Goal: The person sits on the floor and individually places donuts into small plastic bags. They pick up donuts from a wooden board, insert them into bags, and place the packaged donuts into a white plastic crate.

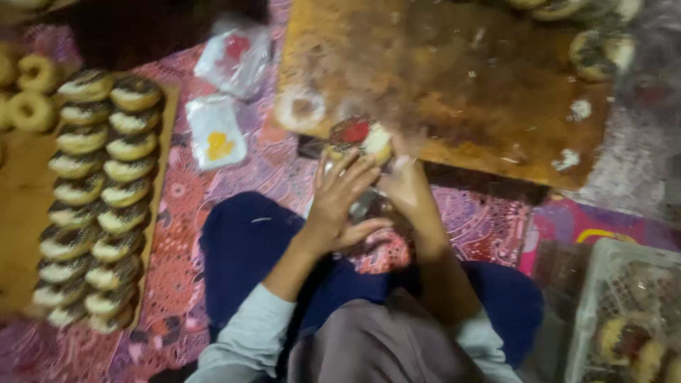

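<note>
knees in dark blue trousers (248,241) fill the near middle, with grey sleeves just above them. left hand (339,202) sits over the lap, its fingers (355,174) spread apart and curled round the near side of a doughnut (360,136) topped red and white. right hand (406,186) comes in from the right and touches the same doughnut; the blur hides whether its fingers are pinched or loose, so i cannot tell. something clear and shiny, perhaps a wrapper, shows between the two palms. the doughnut is at the near edge of a brown wooden board (468,85), which lies on the patterned pink cloth (177,284) covering the floor. a plain glazed ring (299,108) rests on the board just left of it. far left, a tray (14,213) holds two long rows of chocolate-sprinkled doughnuts (106,184). two small plastic packets (216,131) lie between tray and board. the step in hand looks like wrapping one doughnut; a steady two-handed hold seems needed so the topping is not smeared.
</note>
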